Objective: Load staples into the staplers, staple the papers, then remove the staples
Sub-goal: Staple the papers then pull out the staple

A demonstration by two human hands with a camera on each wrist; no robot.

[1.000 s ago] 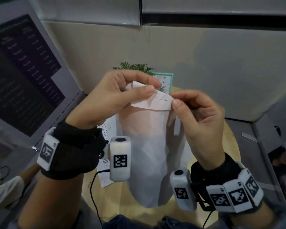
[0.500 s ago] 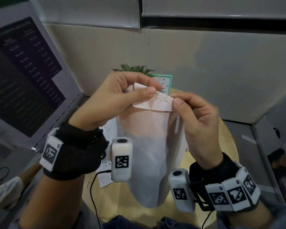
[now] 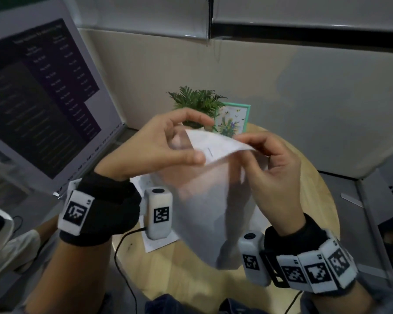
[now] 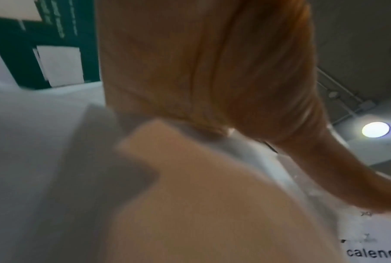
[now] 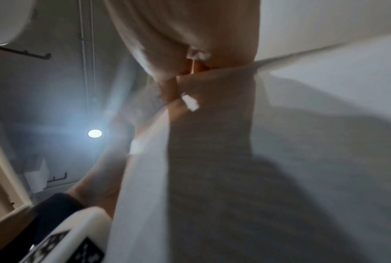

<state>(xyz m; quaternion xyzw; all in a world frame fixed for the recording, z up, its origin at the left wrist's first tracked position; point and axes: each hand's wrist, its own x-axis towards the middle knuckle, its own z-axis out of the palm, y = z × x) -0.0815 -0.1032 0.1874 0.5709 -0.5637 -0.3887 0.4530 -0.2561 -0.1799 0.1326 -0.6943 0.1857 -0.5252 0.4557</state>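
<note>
I hold a thin white stack of papers (image 3: 216, 200) up in front of me, above the round wooden table (image 3: 313, 200). Its top corner is folded toward me, and one staple (image 3: 210, 152) shows as a short dark line on the flap. My left hand (image 3: 168, 146) pinches the folded corner between thumb and fingers. My right hand (image 3: 275, 168) pinches the flap's right tip. Both wrist views are blurred: the papers (image 4: 32, 160) fill the left one beside my left hand (image 4: 212, 195), and the papers (image 5: 302, 160) fill the right one. No stapler is in view.
Another printed sheet (image 3: 159, 242) lies on the table under my left wrist. A small potted fern (image 3: 197, 103) and a green-framed picture (image 3: 234, 118) stand at the table's far edge by the wall. A large dark screen (image 3: 39, 98) stands at the left.
The papers and both hands have tilted and dropped slightly. The flap has turned, so one staple shows instead of a row of marks. My right thumb has slid off the flap's edge toward its tip.
</note>
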